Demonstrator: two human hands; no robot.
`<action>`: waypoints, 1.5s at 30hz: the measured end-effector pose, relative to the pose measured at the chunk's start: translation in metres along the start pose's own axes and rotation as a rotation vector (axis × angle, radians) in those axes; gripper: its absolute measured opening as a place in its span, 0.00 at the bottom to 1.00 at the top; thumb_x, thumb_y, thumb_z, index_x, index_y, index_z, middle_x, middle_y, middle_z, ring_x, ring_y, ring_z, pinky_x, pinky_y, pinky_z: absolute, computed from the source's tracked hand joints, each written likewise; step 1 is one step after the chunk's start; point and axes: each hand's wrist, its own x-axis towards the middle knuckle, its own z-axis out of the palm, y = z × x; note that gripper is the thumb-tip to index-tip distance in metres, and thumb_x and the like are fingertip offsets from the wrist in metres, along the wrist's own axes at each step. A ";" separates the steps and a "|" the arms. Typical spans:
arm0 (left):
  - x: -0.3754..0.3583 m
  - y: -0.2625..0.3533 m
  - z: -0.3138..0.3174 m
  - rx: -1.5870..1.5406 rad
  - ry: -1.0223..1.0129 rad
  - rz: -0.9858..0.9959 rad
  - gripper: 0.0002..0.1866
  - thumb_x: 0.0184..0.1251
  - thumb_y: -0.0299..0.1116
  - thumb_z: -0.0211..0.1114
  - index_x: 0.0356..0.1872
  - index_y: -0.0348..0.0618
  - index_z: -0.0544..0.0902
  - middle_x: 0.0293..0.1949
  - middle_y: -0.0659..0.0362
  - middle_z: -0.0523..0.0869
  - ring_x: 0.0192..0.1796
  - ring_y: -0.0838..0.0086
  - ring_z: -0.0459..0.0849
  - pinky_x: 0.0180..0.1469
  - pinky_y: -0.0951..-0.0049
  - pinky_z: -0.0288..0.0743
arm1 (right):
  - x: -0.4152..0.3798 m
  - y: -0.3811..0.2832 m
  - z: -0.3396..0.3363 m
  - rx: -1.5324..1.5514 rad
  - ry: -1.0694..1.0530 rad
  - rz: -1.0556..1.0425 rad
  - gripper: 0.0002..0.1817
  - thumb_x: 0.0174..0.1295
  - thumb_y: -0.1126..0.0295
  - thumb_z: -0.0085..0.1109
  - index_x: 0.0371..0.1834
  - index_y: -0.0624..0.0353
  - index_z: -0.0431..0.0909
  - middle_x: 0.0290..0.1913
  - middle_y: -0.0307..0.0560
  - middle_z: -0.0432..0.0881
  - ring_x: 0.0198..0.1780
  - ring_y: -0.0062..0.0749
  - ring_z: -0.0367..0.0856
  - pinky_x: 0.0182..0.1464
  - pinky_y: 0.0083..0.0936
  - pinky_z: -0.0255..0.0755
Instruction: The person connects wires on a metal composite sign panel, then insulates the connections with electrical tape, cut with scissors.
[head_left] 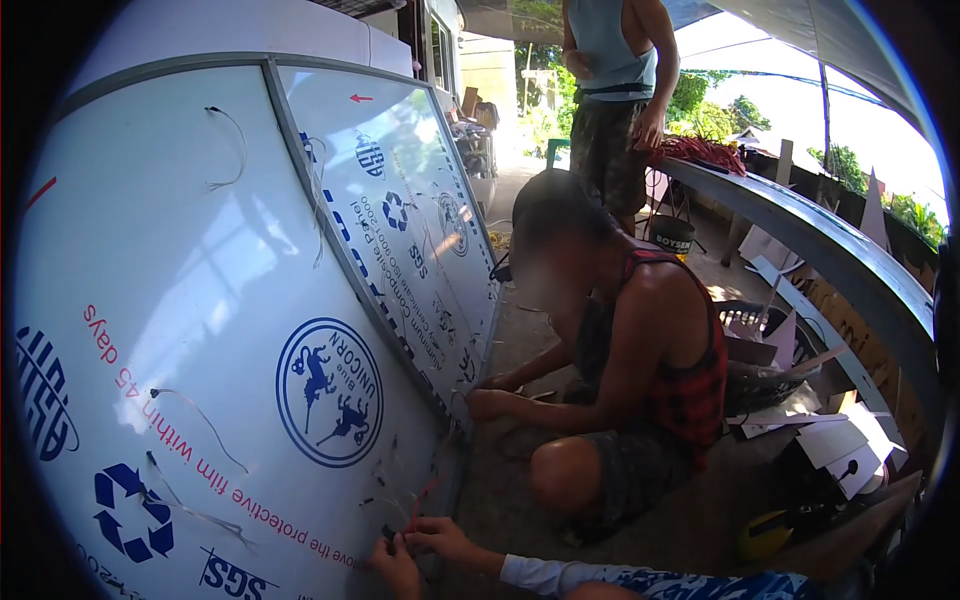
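Observation:
At the lower edge of the view, my left hand [397,568] pinches a small black piece [388,531], too small to make out clearly. My right hand [440,540] is right beside it, fingers closed around the lower end of a red wire [416,505]. Thin pale wires [385,470] with dark ends stick out of the panel just above both hands. That large white composite panel [215,400], framed in grey metal, leans at the left and carries blue logos and red print. Several loose wire pairs [200,508] come through its face.
A co-worker [640,340] squats close on the right, hands at the panel's lower frame. Another person [620,100] stands behind, near a bundle of red wires [700,152] on a long metal beam [800,225]. A basket [765,350] and white offcuts [845,445] lie at right.

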 end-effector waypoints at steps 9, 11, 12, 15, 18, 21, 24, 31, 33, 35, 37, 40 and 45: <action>-0.004 -0.007 0.007 0.108 -0.005 -0.007 0.07 0.70 0.24 0.57 0.39 0.28 0.80 0.31 0.52 0.84 0.30 0.74 0.84 0.29 0.74 0.78 | -0.001 0.012 -0.003 -0.178 0.057 -0.070 0.15 0.67 0.66 0.60 0.54 0.60 0.80 0.43 0.39 0.85 0.43 0.22 0.82 0.44 0.20 0.74; -0.004 -0.003 0.013 0.063 -0.004 -0.027 0.07 0.70 0.24 0.58 0.38 0.28 0.80 0.30 0.53 0.84 0.29 0.73 0.84 0.28 0.74 0.78 | 0.001 0.006 -0.006 -0.175 0.073 -0.062 0.15 0.66 0.66 0.60 0.53 0.60 0.80 0.41 0.39 0.86 0.42 0.22 0.83 0.43 0.19 0.73; -0.006 -0.001 0.012 0.035 -0.006 -0.053 0.07 0.70 0.25 0.59 0.38 0.29 0.81 0.30 0.53 0.84 0.29 0.73 0.84 0.28 0.73 0.79 | 0.001 0.005 -0.006 -0.166 0.102 -0.062 0.15 0.66 0.66 0.60 0.52 0.61 0.81 0.41 0.39 0.85 0.41 0.22 0.83 0.43 0.20 0.73; -0.004 0.001 0.009 -0.188 -0.067 -0.181 0.07 0.69 0.25 0.60 0.39 0.29 0.81 0.31 0.55 0.85 0.30 0.72 0.85 0.32 0.72 0.82 | -0.003 -0.007 -0.003 -0.102 0.130 -0.047 0.14 0.67 0.66 0.60 0.51 0.63 0.80 0.40 0.41 0.85 0.38 0.23 0.83 0.43 0.20 0.74; -0.005 0.007 0.007 -0.114 -0.086 -0.120 0.07 0.68 0.24 0.61 0.41 0.29 0.82 0.33 0.55 0.85 0.33 0.71 0.85 0.37 0.69 0.85 | 0.002 -0.004 -0.005 -0.027 0.127 -0.066 0.14 0.67 0.68 0.60 0.50 0.66 0.80 0.39 0.43 0.85 0.38 0.25 0.84 0.43 0.22 0.76; -0.016 0.035 0.009 -0.272 -0.077 -0.219 0.07 0.66 0.24 0.63 0.41 0.29 0.83 0.36 0.55 0.85 0.35 0.70 0.85 0.40 0.68 0.85 | 0.006 0.001 -0.008 0.016 0.133 -0.088 0.14 0.67 0.70 0.60 0.50 0.68 0.80 0.39 0.45 0.85 0.38 0.26 0.85 0.44 0.23 0.77; -0.023 0.063 0.006 -0.415 -0.151 -0.253 0.07 0.64 0.24 0.65 0.40 0.30 0.83 0.37 0.55 0.85 0.36 0.71 0.85 0.39 0.71 0.84 | 0.004 -0.005 -0.006 0.011 0.160 -0.088 0.14 0.67 0.70 0.59 0.50 0.68 0.80 0.39 0.45 0.85 0.40 0.27 0.85 0.45 0.24 0.78; -0.024 0.046 0.007 -0.363 -0.131 -0.206 0.05 0.64 0.24 0.65 0.34 0.30 0.81 0.31 0.56 0.84 0.33 0.72 0.85 0.38 0.72 0.83 | 0.005 0.001 -0.009 -0.052 0.186 -0.077 0.14 0.65 0.70 0.61 0.50 0.67 0.80 0.39 0.41 0.85 0.40 0.23 0.83 0.45 0.21 0.76; -0.016 0.013 0.007 -0.369 -0.037 -0.241 0.06 0.65 0.23 0.64 0.29 0.32 0.79 0.29 0.55 0.84 0.30 0.73 0.84 0.36 0.73 0.83 | 0.005 0.001 -0.009 -0.081 0.182 -0.073 0.14 0.65 0.70 0.61 0.49 0.67 0.80 0.39 0.41 0.85 0.40 0.22 0.83 0.45 0.21 0.75; -0.011 -0.005 0.003 -0.303 -0.046 -0.205 0.07 0.66 0.23 0.63 0.28 0.33 0.77 0.29 0.55 0.83 0.30 0.74 0.84 0.35 0.73 0.82 | 0.006 0.004 -0.010 -0.108 0.177 -0.068 0.14 0.65 0.70 0.61 0.49 0.67 0.81 0.38 0.40 0.85 0.39 0.22 0.82 0.44 0.20 0.75; -0.008 -0.019 0.005 -0.236 -0.057 -0.169 0.08 0.66 0.22 0.63 0.26 0.33 0.76 0.29 0.56 0.83 0.29 0.74 0.83 0.34 0.73 0.81 | 0.008 0.008 -0.011 -0.150 0.160 -0.084 0.14 0.64 0.69 0.61 0.49 0.66 0.81 0.38 0.39 0.84 0.39 0.21 0.82 0.44 0.20 0.74; -0.009 -0.026 0.007 -0.228 0.008 -0.124 0.08 0.67 0.22 0.61 0.28 0.33 0.75 0.29 0.56 0.82 0.29 0.75 0.83 0.33 0.74 0.80 | 0.008 0.010 -0.009 -0.135 0.133 -0.097 0.14 0.64 0.69 0.61 0.49 0.66 0.81 0.37 0.39 0.84 0.38 0.21 0.82 0.44 0.21 0.74; -0.025 0.032 0.012 -0.089 0.053 -0.060 0.06 0.65 0.25 0.62 0.31 0.33 0.78 0.27 0.58 0.82 0.31 0.75 0.79 0.34 0.72 0.75 | 0.007 -0.001 -0.006 -0.077 0.122 -0.111 0.14 0.64 0.72 0.60 0.49 0.69 0.80 0.38 0.43 0.85 0.38 0.26 0.84 0.45 0.24 0.77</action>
